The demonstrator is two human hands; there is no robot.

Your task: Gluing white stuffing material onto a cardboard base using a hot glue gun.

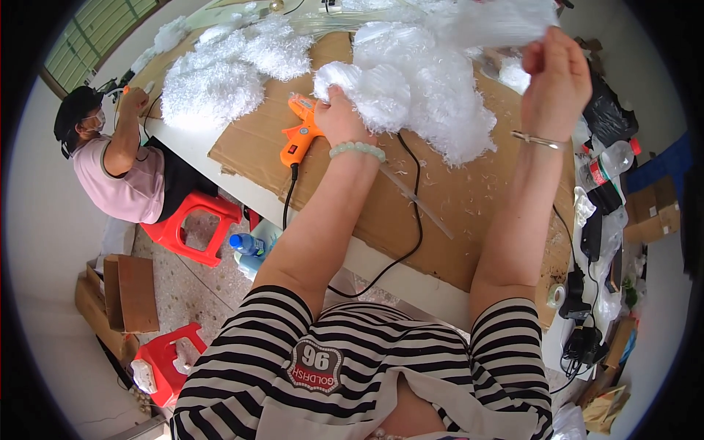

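- Worktop, one: white, mostly under a brown cardboard sheet strewn with pale flecks.
- Clear stick, one: lying on the cardboard, slanting from beside our left wrist toward the near right.
- Glue gun, one: orange, just left of our left hand, handle toward us, cord trailing from it; contact with the hand, we cannot tell.
- Left hand: grip narrow, thumb on top of the fluffy piece, fingers beneath hidden.
- Fluffy piece, one: white, straight ahead of the left grip and held in it; the nearer hand by far.
- Large fluffy clump, one: white, between our two hands, its length running away from us.
- Right hand: raised, fingertips pinched on a thin sheet.
- Thin sheet, one: whitish, see-through, long axis stretching leftward from the right grip, above the clump's far part.
- Fluffy heap, one: white, farther left.
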